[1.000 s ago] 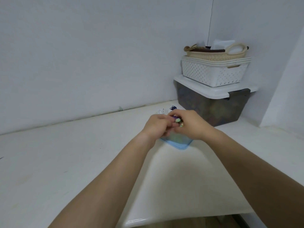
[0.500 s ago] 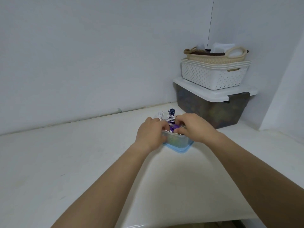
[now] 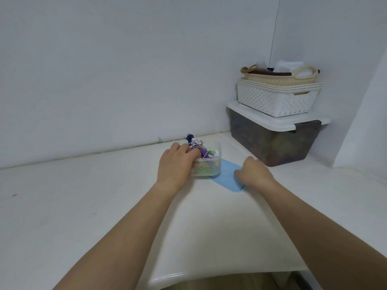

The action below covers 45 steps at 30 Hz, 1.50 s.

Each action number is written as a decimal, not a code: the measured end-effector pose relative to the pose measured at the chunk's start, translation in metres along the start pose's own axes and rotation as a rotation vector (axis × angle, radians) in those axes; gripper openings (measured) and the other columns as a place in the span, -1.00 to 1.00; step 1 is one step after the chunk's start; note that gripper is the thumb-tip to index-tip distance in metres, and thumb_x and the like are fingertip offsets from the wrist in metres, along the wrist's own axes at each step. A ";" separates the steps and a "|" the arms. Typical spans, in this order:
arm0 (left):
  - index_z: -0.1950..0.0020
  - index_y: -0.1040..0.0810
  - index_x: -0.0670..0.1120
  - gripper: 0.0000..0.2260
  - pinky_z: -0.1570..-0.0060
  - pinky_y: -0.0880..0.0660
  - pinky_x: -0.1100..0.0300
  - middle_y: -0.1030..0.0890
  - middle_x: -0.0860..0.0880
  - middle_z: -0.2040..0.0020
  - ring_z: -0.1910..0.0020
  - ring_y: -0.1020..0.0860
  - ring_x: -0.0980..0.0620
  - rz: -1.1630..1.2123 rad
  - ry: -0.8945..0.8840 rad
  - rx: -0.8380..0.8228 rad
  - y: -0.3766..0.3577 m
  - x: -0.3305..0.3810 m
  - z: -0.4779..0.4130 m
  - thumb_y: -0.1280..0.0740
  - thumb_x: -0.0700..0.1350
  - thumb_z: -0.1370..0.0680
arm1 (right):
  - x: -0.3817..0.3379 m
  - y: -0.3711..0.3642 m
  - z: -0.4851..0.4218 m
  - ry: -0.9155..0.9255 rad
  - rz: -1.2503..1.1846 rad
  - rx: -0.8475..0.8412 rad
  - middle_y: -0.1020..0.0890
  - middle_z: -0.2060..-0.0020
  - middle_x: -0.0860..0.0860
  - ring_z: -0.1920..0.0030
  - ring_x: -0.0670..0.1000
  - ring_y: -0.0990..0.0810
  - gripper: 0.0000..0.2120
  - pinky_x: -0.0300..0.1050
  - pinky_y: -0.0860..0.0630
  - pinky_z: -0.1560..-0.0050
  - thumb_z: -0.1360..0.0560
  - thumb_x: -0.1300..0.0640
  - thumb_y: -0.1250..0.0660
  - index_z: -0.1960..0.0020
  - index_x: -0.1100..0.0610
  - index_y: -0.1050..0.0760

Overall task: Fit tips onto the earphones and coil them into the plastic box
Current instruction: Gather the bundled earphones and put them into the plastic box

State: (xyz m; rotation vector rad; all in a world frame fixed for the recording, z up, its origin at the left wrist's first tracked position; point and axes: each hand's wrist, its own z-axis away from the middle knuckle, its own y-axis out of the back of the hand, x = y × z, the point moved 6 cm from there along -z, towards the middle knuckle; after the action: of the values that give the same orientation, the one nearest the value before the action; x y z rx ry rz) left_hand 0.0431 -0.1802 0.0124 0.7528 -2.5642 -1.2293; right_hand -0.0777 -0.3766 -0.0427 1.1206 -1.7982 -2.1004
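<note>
left hand: was seen clamped on the plastic box from the left, with the fingers curled over the far-left rim and the thumb laid against the near wall.
right hand: was seen with curled fingers set down on the right part of the blue lid. Whether the lid was actually gripped or only pressed could not be told, since the fingertips were hidden under the hand.
plastic box: clear, upright and uncovered, found on the worktop near the back wall. Its right end overlapped the left end of the blue lid, but whether it stood on the lid could not be told.
earphones: were seen piled in the box as a tangle of white, purple, dark blue and green, heaped above the rim. Single tips were too small to be made out.
blue lid: lay flat on the worktop, angled from the box toward the near right.
storage bin: dark and translucent with a white cover, placed in the right corner, well apart from the box.
white baskets: perforated, nested, stacked on the bin cover.
woven basket: was set on top of the white baskets, contents unclear.
black cord: was seen hanging down the corner into the woven basket.
</note>
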 end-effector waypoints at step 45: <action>-0.12 -0.57 0.14 -0.71 -0.03 -0.51 0.05 -0.65 0.06 0.01 0.00 -0.57 -0.04 0.430 0.252 -0.528 -0.014 -0.046 0.032 -0.20 0.19 -0.50 | -0.099 0.023 0.018 0.518 -0.406 0.226 -0.66 0.12 -0.03 0.07 0.06 -0.60 -0.75 -0.16 -0.40 0.08 -0.52 0.26 -0.29 -0.10 0.07 -0.66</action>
State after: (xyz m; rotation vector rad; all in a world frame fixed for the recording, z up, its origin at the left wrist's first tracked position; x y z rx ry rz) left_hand 0.0749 -0.1421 -0.0174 0.2096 -1.9264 -1.4489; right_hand -0.0264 -0.3134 0.0205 2.0105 -1.6733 -1.5693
